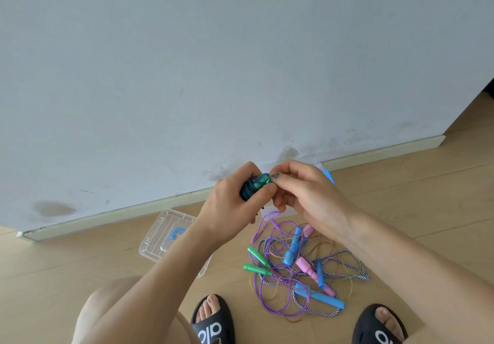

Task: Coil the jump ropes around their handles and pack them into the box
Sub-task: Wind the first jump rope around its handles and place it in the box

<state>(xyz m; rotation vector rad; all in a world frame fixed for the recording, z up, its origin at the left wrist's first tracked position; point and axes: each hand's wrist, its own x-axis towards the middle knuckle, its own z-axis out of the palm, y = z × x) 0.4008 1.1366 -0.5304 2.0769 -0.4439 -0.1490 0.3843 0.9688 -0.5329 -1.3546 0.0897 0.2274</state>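
Step in hand, judged: finishing the wrap on 1 rope. Left hand [232,201] grips the coiled blue jump rope [254,186] by its handles, held up in front of the wall; right hand [302,191] pinches the rope's end at the bundle's top. Keep tension w/ the thumb, tuck the tail under a turn. Bundle: dark-blue turns, tight, teal handle tip showing. Rope pile [299,266] on the floor; clear lid [167,232] to the left.

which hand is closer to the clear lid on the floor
Left. The left hand, gripping the coiled rope, hovers just above the clear lid; the right hand is further off to its right.
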